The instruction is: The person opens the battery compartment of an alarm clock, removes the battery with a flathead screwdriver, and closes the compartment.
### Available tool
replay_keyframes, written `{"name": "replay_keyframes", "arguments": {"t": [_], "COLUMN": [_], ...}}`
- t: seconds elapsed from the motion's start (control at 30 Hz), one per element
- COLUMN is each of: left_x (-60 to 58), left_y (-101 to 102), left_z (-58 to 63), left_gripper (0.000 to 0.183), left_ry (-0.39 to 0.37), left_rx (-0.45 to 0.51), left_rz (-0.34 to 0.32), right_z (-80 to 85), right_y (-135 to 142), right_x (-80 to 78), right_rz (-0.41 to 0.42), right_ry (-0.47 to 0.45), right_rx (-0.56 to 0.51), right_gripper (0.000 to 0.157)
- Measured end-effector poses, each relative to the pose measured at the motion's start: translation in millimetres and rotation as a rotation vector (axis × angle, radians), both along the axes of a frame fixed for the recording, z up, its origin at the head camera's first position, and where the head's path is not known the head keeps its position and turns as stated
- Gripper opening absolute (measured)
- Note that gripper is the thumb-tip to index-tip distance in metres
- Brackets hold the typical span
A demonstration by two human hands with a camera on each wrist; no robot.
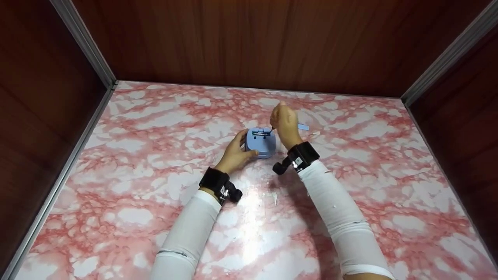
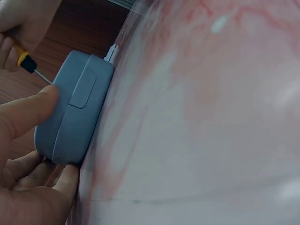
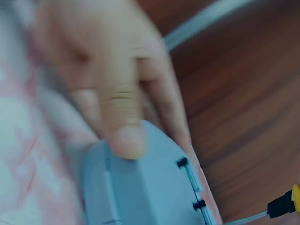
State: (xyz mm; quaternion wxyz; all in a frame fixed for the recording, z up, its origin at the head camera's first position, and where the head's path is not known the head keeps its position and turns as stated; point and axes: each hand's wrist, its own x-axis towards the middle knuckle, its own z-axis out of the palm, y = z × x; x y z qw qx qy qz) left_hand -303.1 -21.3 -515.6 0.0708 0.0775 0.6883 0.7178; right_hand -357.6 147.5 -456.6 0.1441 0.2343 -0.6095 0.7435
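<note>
A light blue rounded case rests on the marbled table, its top facing up. An open slot near the far edge of that top has something dark and shiny inside. My left hand grips the case from the left, the thumb over its near edge and fingers beneath. Above the case's far right corner, my right hand holds a screwdriver with a yellow and black handle. Its metal shaft slants down to the slot area; the tip is hidden behind the case in the left wrist view.
A small light blue flat piece lies on the table just right of my right hand. Brown wood-grain panels with metal edging enclose the table at the back and both sides. Both wrists carry black camera mounts.
</note>
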Motion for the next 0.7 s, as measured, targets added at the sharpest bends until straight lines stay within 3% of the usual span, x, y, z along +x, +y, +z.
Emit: {"name": "replay_keyframes", "arguments": {"t": [0.1,0.2,0.37,0.7], "left_x": [-1.4,-2.8,-2.1,-0.3], "left_y": [0.2,0.4,0.1,-1.3], "left_z": [-0.3,-1.3,-2.3,-0.9], "left_gripper": [0.082,0.082,0.084,0.086], "left_ry": [0.003,0.006,0.008,-0.012], "left_rx": [0.008,0.009,0.001,-0.011], "left_rz": [-0.003,-0.007,-0.009,-0.014], "right_z": [3.7,8.2,12.0,10.1], "right_y": [-6.3,-9.5,-11.4,-4.4], "right_x": [1.1,-2.5,-11.3,-18.9], "right_rz": [0.010,0.024,0.072,0.053], "right_ry": [0.070,0.019,-0.120,-0.238], "right_rx": [0.208,0.264,0.167,-0.052], "right_gripper": [0.055,0.055,0.055,0.057]}}
